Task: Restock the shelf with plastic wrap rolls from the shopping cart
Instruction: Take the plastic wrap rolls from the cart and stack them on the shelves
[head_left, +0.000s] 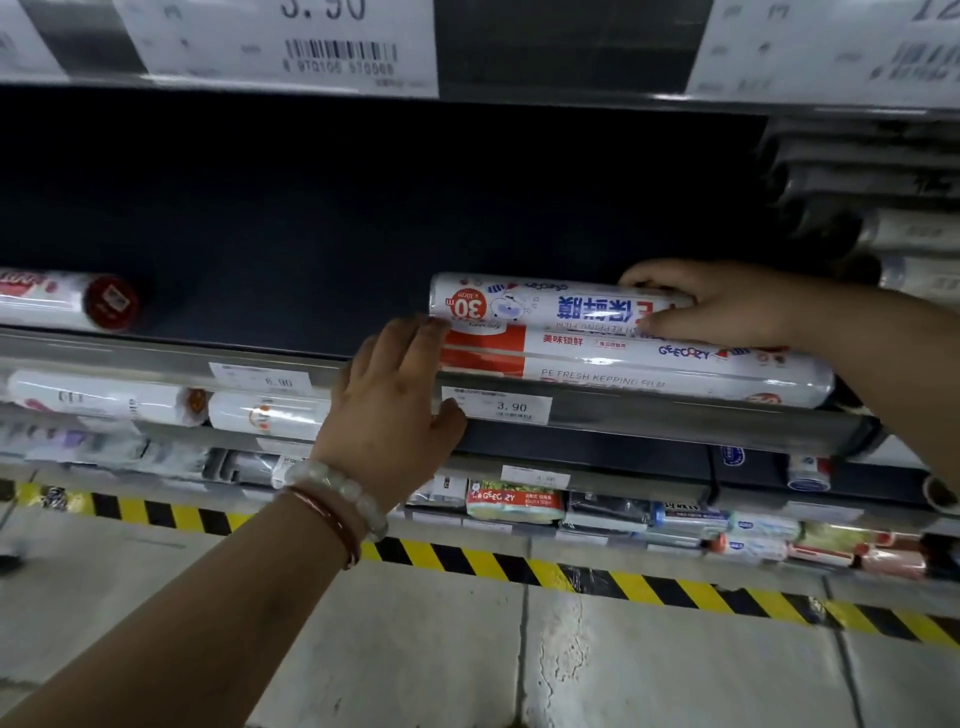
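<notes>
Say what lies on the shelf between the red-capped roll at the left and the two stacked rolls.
Nothing: in the head view, bare dark shelf runs from the red-capped roll to the stacked rolls.

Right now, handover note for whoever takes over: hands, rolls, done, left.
Right hand: grips the right end of the top roll, which lies upside down on the rolls below.
Left hand: open, fingers straight against the left end of the stack, thumb by the 3.90 price tag.
Lower rolls: lying lengthwise behind the shelf rail.
Done: a few rolls stacked on this shelf.
Left: release the top roll and square the stack. The dark shelf space to the left has room. The cart is out of view, so remaining stock is unknown.
</notes>
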